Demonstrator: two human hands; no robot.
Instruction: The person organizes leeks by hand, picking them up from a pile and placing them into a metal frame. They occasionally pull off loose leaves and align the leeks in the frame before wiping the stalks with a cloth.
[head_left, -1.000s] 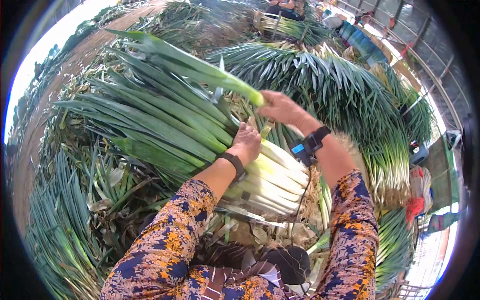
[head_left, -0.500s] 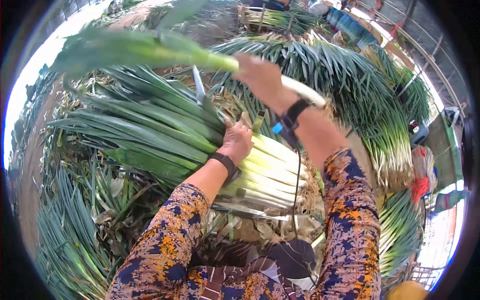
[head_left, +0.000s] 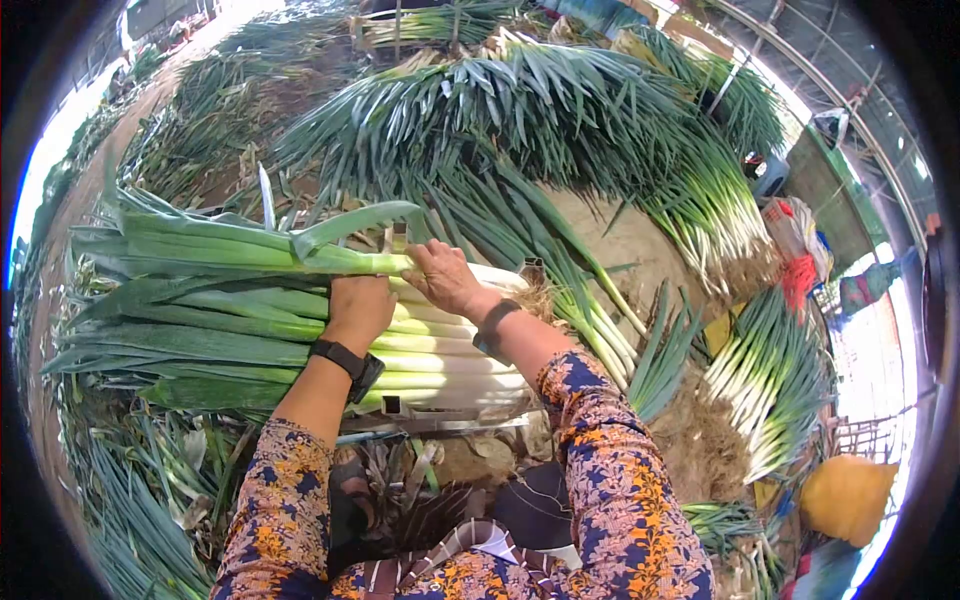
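A thick bundle of leeks point(head_left: 455, 365) lies crosswise before me on a low metal frame, green leaves to the left and white shanks and roots to the right. Along its far side lies one leek point(head_left: 270, 255), its top leaf bent over. My right hand point(head_left: 445, 278) is closed around this leek's pale shank. My left hand point(head_left: 362, 308) sits against it on the bundle, bent over the stalks, its fingertips hidden under the upper leek. A dark band is on each wrist.
Beyond the bundle is a long heap of leeks point(head_left: 520, 110). More leeks point(head_left: 765, 385) lie at the right, near a yellow rounded object point(head_left: 848, 500). Loose leaves point(head_left: 150, 500) cover the ground at the left. Square metal posts point(head_left: 395, 238) rise beside the bundle.
My right hand has come down with the leek from the air onto the far side of the bundle. My left hand has shifted left in view, and the view has turned right.
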